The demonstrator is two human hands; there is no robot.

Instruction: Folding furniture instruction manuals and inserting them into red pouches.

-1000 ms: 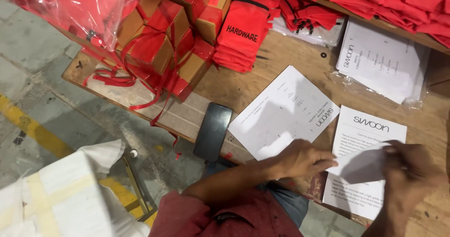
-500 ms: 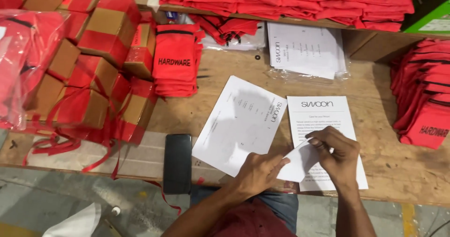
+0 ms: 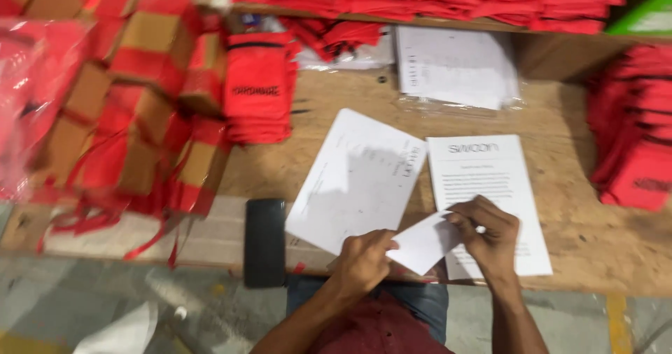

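Red-banded brown cartons [image 3: 133, 109] at left; clear-bagged white sheets [image 3: 455, 67] at bench rear.

a worn plywood worktable [image 3: 560, 249] fills the view, its back edge a raised wooden shelf [image 3: 392, 19]. below lies a grey concrete floor [image 3: 126, 305] with a yellow painted line [image 3: 616, 319].

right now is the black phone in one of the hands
No, the black phone lies on the table edge, while both hands, left and right, hold a folded white paper.

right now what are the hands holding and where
Both hold one small folded white paper slip: left hand at its lower left edge, right hand pinching its upper right corner.
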